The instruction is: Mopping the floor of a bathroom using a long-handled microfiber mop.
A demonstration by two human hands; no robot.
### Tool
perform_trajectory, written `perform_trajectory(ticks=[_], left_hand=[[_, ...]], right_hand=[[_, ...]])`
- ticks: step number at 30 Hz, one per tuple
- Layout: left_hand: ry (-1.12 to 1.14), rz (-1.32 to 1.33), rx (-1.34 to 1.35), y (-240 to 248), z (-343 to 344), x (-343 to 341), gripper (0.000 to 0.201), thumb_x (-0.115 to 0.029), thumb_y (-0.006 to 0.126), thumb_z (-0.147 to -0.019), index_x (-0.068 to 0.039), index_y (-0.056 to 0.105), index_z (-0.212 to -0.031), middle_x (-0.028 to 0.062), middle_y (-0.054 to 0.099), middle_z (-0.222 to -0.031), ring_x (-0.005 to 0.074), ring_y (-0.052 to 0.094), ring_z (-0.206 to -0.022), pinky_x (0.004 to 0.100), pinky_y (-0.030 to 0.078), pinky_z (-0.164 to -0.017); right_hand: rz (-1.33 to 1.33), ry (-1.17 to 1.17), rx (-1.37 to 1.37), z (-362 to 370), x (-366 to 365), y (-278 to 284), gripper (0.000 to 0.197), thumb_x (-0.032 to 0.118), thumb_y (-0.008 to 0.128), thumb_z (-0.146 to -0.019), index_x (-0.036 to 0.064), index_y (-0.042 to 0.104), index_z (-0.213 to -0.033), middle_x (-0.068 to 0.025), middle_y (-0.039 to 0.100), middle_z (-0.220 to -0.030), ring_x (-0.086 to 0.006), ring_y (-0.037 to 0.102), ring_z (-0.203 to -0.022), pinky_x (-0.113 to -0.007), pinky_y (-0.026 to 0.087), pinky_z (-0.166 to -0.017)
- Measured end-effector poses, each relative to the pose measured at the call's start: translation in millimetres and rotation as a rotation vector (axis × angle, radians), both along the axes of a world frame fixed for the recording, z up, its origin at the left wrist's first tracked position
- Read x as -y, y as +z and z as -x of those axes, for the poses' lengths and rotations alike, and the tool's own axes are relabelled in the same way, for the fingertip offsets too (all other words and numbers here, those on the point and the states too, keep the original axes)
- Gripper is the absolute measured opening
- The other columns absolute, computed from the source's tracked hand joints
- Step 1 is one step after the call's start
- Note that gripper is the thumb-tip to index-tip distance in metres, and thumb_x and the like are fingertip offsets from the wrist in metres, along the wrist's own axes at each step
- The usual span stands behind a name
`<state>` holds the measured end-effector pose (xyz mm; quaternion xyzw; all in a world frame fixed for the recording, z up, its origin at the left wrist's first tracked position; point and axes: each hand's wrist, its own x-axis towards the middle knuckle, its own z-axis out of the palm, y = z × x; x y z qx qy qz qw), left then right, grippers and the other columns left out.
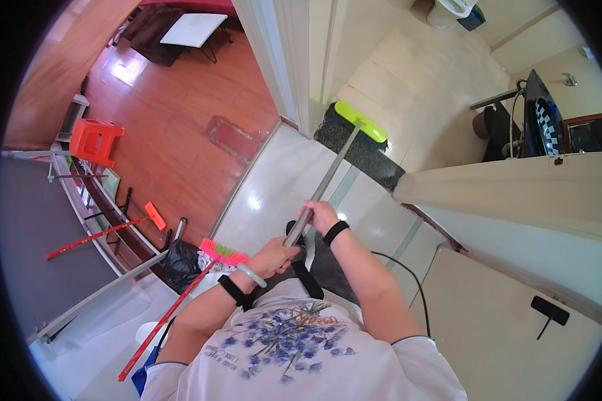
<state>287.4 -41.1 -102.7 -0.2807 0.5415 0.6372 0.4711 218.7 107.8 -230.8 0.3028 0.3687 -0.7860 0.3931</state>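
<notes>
Both hands grip a grey pole: the right hand is closed round it higher up, the left hand closed round it just below, near the chest. The pole slants up to a lime-green brush head resting on a dark mat at the doorway of a tiled room. A white door frame stands just left of the mat. To the left, a red broom with pink bristles leans beside a black bag, near a railing. Farther off on the wooden floor sit an orange stool and a small red rug. A black cable trails across the pale floor at the right.
</notes>
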Motion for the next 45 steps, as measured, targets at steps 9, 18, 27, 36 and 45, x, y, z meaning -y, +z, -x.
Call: perform_trajectory(ticks=[9,18,27,36,45], left_hand=[[-0.227,0.070,-0.017,32,-42,65,0.016,-0.013,0.049,-0.076,-0.001,0.041,-0.083,0.0006,0.038,-0.046,0.0085,0.034,-0.033,0.0213,0.023,-0.029],[-0.463,0.172,0.022,16,-54,83,0.015,-0.015,0.048,-0.077,-0.003,0.043,-0.083,-0.0010,0.037,-0.045,0.0075,0.034,-0.032,0.0218,0.024,-0.030],[-0.336,0.153,-0.087,4,-1,39,0.014,-0.013,0.049,-0.075,-0.001,0.046,-0.081,-0.0008,0.038,-0.046,0.0073,0.035,-0.034,0.0219,0.023,-0.030],[-0.565,0.401,-0.148,97,-65,129,0.022,-0.013,0.055,-0.071,0.002,0.046,-0.083,0.0038,0.044,-0.052,0.0105,0.041,-0.039,0.0250,0.032,-0.035],[-0.408,0.308,0.169,131,-97,151,0.018,-0.012,0.051,-0.074,0.002,0.043,-0.083,0.0006,0.040,-0.046,0.0090,0.037,-0.034,0.0228,0.026,-0.032]], right_hand=[[0.127,-0.014,0.057,-60,47,25,0.014,0.011,0.051,-0.077,-0.0019,0.051,-0.083,-0.0130,0.056,-0.078,-0.0244,0.056,-0.075,-0.037,0.045,-0.070],[0.214,0.050,0.181,-84,59,3,0.010,0.011,0.051,-0.074,0.0018,0.053,-0.077,-0.0118,0.056,-0.075,-0.0238,0.056,-0.067,-0.037,0.046,-0.066],[0.072,-0.106,0.084,-33,19,18,0.012,0.011,0.047,-0.075,0.0004,0.050,-0.076,-0.0137,0.056,-0.075,-0.0255,0.056,-0.074,-0.038,0.045,-0.071],[0.474,0.117,0.244,-99,104,51,0.016,0.009,0.051,-0.076,-0.0025,0.051,-0.088,-0.0151,0.056,-0.087,-0.0270,0.055,-0.084,-0.041,0.043,-0.078],[0.700,0.481,0.399,-129,140,62,0.024,0.013,0.051,-0.078,-0.0018,0.049,-0.097,-0.0128,0.055,-0.092,-0.0246,0.054,-0.088,-0.039,0.041,-0.081]])
